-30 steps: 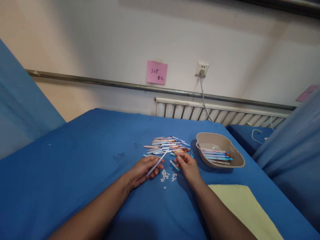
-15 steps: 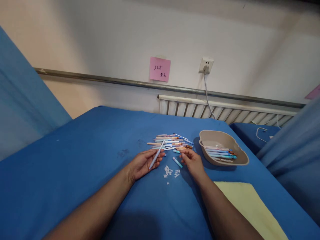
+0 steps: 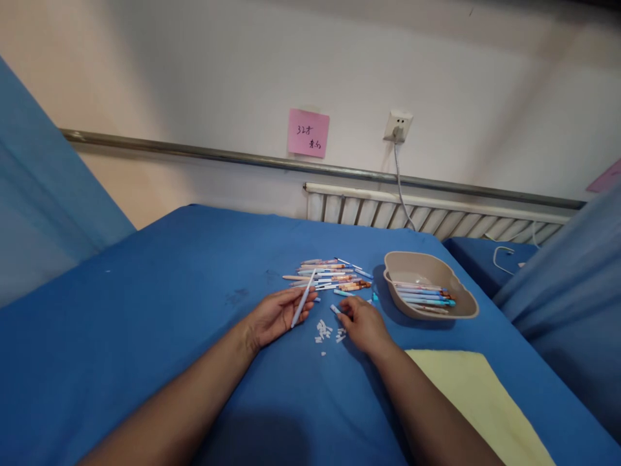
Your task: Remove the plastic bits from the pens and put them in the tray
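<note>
My left hand (image 3: 275, 315) lies palm up on the blue table (image 3: 169, 304) and holds a thin white pen refill (image 3: 303, 299) that points up and away. My right hand (image 3: 361, 325) rests knuckles up, its fingertips pinched on a small light-blue pen cap (image 3: 336, 310) lying on the cloth. Between the two hands lie several tiny white bits (image 3: 326, 332). Just beyond the hands is a loose pile of coloured pens (image 3: 327, 275).
A beige tray (image 3: 427, 266) holding several pens stands to the right of the pile. A pale yellow sheet (image 3: 480, 401) lies at the near right. Behind are a wall, a radiator (image 3: 427, 217), a plugged socket (image 3: 398, 126) and a pink note (image 3: 308, 133).
My right hand drew back from the pen pile and came down onto the light-blue cap. The refill in my left hand tilted more upright. The view shifted slightly.
</note>
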A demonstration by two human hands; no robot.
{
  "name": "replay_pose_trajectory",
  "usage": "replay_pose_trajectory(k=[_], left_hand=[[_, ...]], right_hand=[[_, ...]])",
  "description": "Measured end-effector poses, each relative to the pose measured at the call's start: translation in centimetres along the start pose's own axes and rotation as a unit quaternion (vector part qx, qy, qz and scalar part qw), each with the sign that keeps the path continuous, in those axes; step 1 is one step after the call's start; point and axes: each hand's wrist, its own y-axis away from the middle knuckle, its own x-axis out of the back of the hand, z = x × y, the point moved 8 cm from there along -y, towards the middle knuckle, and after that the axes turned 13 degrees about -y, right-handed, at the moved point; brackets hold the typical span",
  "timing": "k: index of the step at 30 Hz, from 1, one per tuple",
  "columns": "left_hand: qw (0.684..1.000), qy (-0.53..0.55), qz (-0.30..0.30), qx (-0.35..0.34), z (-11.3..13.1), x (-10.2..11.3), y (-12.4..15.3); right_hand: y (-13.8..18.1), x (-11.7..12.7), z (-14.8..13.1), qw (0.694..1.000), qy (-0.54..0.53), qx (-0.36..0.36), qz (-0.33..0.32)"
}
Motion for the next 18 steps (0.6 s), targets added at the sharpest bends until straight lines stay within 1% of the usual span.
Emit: replay_pose_trajectory(k=[4,7,9,11,13,15,17,18], left_hand=[[0.999,-0.038,0.023,-0.013,0.1,0.5,0.0],[0.997,-0.077,0.028,-0.008,0.0,0.6,0.0],[0.994,-0.107,0.024,-0.004,-0.1,0.4,0.1],[0.991,-0.136,0.016,-0.001,-0.3,0.1,0.2],[0.987,-0.162,0.007,-0.001,-0.4,-0.3,0.2],[0.983,-0.182,0.0,-0.004,-0.6,-0.6,0.2],[0.981,-0.195,-0.005,-0.004,-0.7,-0.8,0.2],[0.98,-0.2,-0.007,-0.004,-0.8,-0.9,0.2]], right_hand=[[-0.1,-0.3,-0.4,0.999,0.048,0.011,-0.021],[-0.2,-0.1,-0.1,0.999,0.047,0.006,-0.008],[-0.4,0.2,0.5,1.0,-0.013,-0.017,0.02],[-0.7,0.5,1.5,0.988,-0.134,-0.062,0.05],[-0.8,0.5,2.3,0.951,-0.279,-0.113,0.067],[-0.9,0.3,2.5,0.902,-0.399,-0.149,0.073],[-0.9,0.3,2.2,0.859,-0.476,-0.168,0.079],[-0.9,0.4,2.0,0.843,-0.502,-0.174,0.085]])
